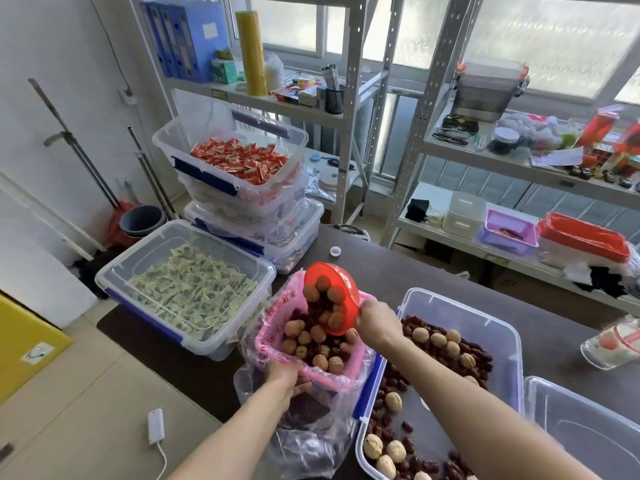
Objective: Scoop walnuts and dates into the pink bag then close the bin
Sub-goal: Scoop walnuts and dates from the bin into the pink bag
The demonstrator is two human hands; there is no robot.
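Observation:
My right hand [375, 323] grips a red scoop [337, 296], tipped steeply over the pink bag [277, 317]. Walnuts and dates [327, 306] slide out of the scoop into the bag, which holds a pile of them. My left hand [285, 379] holds the bag's near rim open. To the right stands the clear bin [498, 327] with walnuts and dark red dates scattered over its floor; part of the floor shows bare. Its clear lid [588, 427] lies at the lower right.
A clear bin of green-wrapped sweets [190, 289] stands left of the bag. Behind it are stacked bins, the top one with red-wrapped sweets [239, 161]. Metal shelves with clutter fill the back. A glass jar [613, 344] lies at the right. A white adapter [156, 424] lies near left.

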